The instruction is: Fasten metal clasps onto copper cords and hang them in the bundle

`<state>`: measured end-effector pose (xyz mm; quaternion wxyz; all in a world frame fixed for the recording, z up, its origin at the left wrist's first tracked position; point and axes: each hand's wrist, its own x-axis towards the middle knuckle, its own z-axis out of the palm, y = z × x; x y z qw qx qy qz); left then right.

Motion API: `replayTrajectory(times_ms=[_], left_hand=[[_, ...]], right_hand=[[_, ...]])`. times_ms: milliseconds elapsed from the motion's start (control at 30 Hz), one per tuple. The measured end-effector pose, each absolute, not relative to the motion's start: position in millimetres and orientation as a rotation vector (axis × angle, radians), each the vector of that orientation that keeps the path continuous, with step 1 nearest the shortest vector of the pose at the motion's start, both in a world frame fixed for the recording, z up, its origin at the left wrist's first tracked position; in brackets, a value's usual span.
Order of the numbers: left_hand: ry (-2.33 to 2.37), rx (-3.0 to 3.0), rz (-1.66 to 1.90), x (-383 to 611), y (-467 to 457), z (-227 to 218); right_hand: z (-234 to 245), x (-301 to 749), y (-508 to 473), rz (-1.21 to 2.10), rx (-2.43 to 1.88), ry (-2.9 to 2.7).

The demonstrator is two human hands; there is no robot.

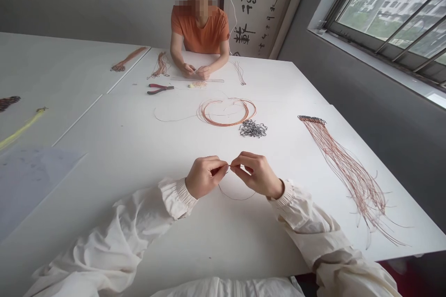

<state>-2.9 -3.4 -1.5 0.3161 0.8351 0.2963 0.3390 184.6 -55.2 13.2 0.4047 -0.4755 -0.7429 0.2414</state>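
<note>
Wire [237, 199], 1 thin loop, pinched closely by left hand [206, 175] and right hand [257, 173].

This looks like a small craft workroom: on a broad white counter [216, 241] lie a loose round coil of thin copper-coloured strand [223, 124] and a heap of small dark metal hooks [253, 128] at centre, red-and-black-handled metal pliers [159, 88] left of upper centre, and a long copper-coloured bundle [343, 164] at right. A person in an orange short-sleeved top [200, 32] sits working at top centre.
</note>
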Motion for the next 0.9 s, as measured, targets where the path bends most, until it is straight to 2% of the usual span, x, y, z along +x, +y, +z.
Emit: replayTrajectory(times_ms=[133, 333, 500, 633, 800, 900], left_hand=[[0.721, 2.194, 0.893, -4, -7, -5], [0.676, 2.152, 0.924, -4, -14, -1], [0.697, 2.131, 0.986, -4, -13, 2], [0.751, 2.11, 1.034, -2, -9, 0], [0.794, 2.119, 1.016, 0, -6, -1], [0.793, 2.166, 0.973, 0, -5, -1]], right_hand=[[20, 192, -36, 0.864, -1.216, -1.879], [4, 203, -17, 1.635, -1.001, -1.485], [-13, 199, -25, 1.866, -0.9, -1.155], [-20, 189, -45, 1.639, -0.98, -1.122], [-11, 178, -66, 0.924, -1.234, -1.528], [3, 178, -67, 0.631, -1.252, -1.775]])
